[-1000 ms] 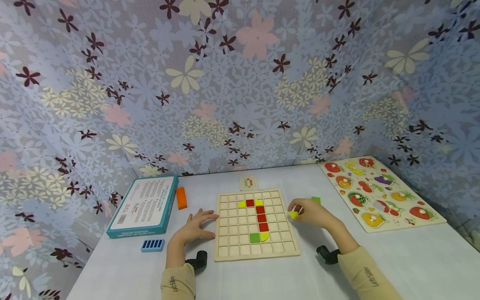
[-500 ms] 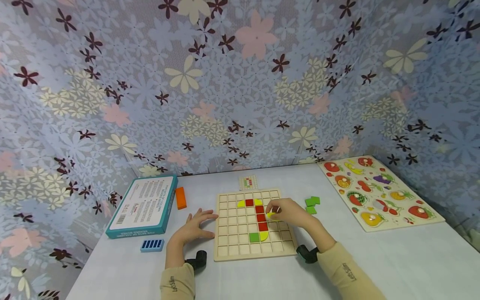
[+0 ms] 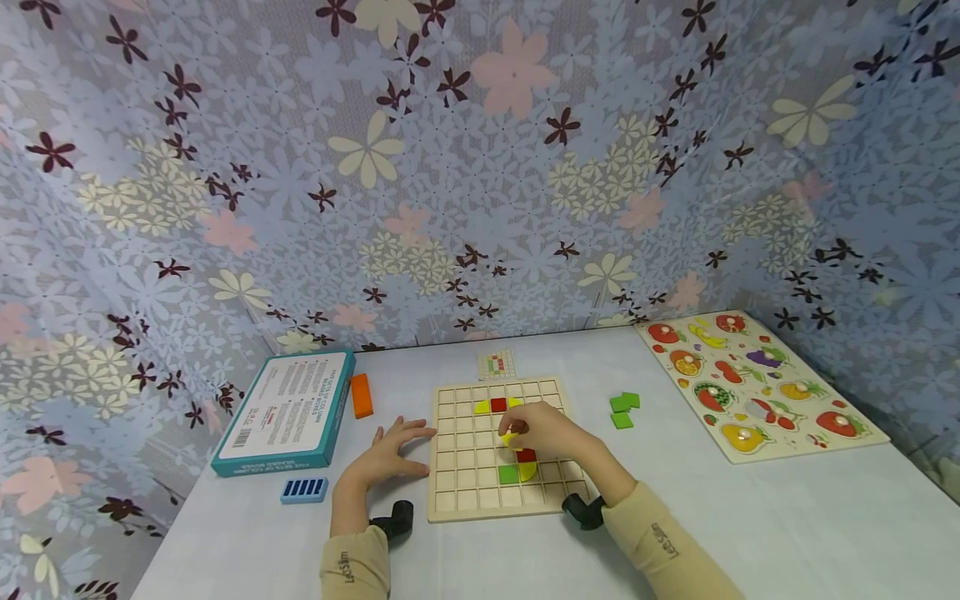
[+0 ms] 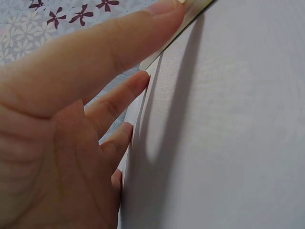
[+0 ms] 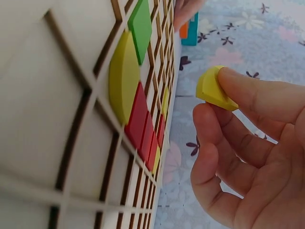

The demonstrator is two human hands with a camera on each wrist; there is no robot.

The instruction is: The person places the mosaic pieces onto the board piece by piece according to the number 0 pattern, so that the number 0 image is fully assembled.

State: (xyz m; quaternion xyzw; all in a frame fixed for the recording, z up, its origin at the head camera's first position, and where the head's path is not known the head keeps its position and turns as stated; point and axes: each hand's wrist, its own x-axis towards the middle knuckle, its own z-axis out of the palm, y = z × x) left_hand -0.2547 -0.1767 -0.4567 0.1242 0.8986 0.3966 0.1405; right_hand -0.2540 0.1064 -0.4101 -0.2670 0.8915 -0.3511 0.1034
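Over the middle of the wooden grid board (image 3: 465,504), the right hand (image 3: 547,432) pinches a yellow quarter-round tile (image 5: 214,89) between thumb and fingers, held apart from the board. Set in the grid are red square tiles (image 5: 138,114), a green square tile (image 3: 508,474) and yellow rounded tiles (image 5: 123,78); the right hand hides part of this pattern in the head view. With fingers spread, the left hand (image 3: 386,457) rests at the board's left edge, thumb and fingertips touching it or very near.
A small pattern card (image 3: 497,364) lies behind the board. Several green tiles (image 3: 622,421) are to its right, beside a fruit puzzle board (image 3: 757,383). On the left are a teal box (image 3: 285,408), an orange block (image 3: 362,396) and a blue slotted block (image 3: 304,490).
The right hand has carried the yellow tile leftward from beside the board to over its middle, uncovering the green tiles at the right. The left hand has stayed in place.
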